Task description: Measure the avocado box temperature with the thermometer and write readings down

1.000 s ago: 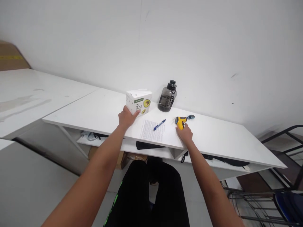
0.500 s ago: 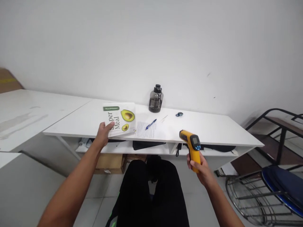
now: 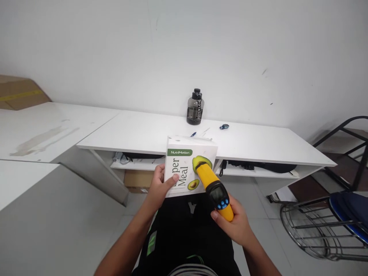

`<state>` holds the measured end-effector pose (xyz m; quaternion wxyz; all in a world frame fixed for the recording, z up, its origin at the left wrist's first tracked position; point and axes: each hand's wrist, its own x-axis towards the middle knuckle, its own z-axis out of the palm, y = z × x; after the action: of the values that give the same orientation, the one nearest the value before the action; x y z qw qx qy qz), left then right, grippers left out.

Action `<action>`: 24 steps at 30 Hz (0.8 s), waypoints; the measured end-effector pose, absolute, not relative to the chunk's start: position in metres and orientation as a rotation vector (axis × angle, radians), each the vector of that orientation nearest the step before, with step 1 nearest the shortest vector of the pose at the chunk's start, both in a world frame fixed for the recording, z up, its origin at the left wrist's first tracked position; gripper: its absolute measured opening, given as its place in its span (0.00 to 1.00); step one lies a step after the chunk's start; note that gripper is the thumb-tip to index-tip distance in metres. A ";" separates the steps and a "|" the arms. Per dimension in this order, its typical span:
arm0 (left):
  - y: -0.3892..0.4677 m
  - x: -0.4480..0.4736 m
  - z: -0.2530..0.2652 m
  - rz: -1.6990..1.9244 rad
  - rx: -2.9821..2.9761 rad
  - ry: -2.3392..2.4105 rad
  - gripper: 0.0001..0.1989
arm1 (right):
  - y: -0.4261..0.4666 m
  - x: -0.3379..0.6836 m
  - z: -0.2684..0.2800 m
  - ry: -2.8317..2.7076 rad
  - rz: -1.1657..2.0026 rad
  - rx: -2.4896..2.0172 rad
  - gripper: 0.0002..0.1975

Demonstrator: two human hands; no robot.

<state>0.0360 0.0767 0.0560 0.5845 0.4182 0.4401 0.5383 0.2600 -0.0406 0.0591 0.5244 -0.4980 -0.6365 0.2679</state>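
My left hand (image 3: 160,186) grips the left side of a white box (image 3: 184,170) printed with avocados and "NutriMotion", its thumb over the front. The box is held up at the desk's front edge, above my lap. In my right hand (image 3: 234,222) is a yellow and black infrared thermometer (image 3: 214,186), held by its handle. Its nose points at the box front, over the larger avocado; whether they touch I cannot tell. The tip of a blue pen (image 3: 193,134) shows behind the box, which hides the rest of it.
On the white desk (image 3: 258,142) stand a dark jug-shaped bottle (image 3: 195,108) against the wall and a small dark blue object (image 3: 224,126). Beneath, a shelf (image 3: 258,172) holds dark items. A cardboard box (image 3: 23,92) sits at far left, a blue-seated metal stool (image 3: 349,209) at right.
My left hand has brought the white box right and closer to me. The thermometer has moved left, its nose now in front of the box. The paper is now hidden.
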 end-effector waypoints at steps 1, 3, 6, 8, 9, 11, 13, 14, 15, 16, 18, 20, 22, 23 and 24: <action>0.074 0.035 0.055 1.264 0.980 1.022 0.39 | -0.042 0.260 0.059 -1.521 0.636 -1.194 0.10; 0.072 0.033 0.054 1.280 1.001 1.021 0.38 | -0.045 0.260 0.058 -1.523 0.646 -1.193 0.15; 0.068 0.031 0.058 1.280 1.040 1.041 0.37 | -0.048 0.262 0.057 -1.536 0.662 -1.191 0.19; 0.064 0.032 0.062 1.269 1.061 1.058 0.36 | -0.049 0.263 0.056 -1.534 0.641 -1.210 0.20; 0.063 0.033 0.064 1.261 1.069 1.067 0.36 | -0.050 0.263 0.055 -1.531 0.623 -1.223 0.20; 0.060 0.034 0.067 1.255 1.084 1.080 0.36 | -0.050 0.263 0.054 -1.532 0.585 -1.242 0.20; 0.059 0.035 0.067 1.261 1.103 1.077 0.36 | -0.050 0.262 0.054 -1.529 0.560 -1.241 0.20; 0.059 0.035 0.066 1.268 1.118 1.068 0.36 | -0.050 0.261 0.054 -1.526 0.558 -1.234 0.20; 0.059 0.035 0.064 1.275 1.136 1.055 0.37 | -0.050 0.261 0.054 -1.519 0.559 -1.225 0.20; 0.060 0.035 0.063 1.283 1.154 1.040 0.37 | -0.050 0.260 0.054 -1.510 0.564 -1.217 0.20; 0.061 0.035 0.060 1.292 1.179 1.012 0.36 | -0.050 0.258 0.056 -1.494 0.583 -1.205 0.19; 0.061 0.035 0.059 1.294 1.175 1.003 0.36 | -0.052 0.257 0.057 -1.488 0.604 -1.197 0.19; 0.060 0.035 0.061 1.297 1.161 1.009 0.36 | -0.053 0.257 0.057 -1.487 0.620 -1.199 0.19; 0.060 0.035 0.062 1.297 1.157 1.014 0.36 | -0.053 0.257 0.056 -1.486 0.626 -1.205 0.19; 0.060 0.035 0.063 1.297 1.157 1.018 0.36 | -0.053 0.257 0.056 -1.482 0.632 -1.214 0.20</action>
<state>0.0351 0.0596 0.0631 0.5342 0.4857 0.4271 0.5443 0.2574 -0.0535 0.0558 0.5330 -0.5093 -0.6215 0.2650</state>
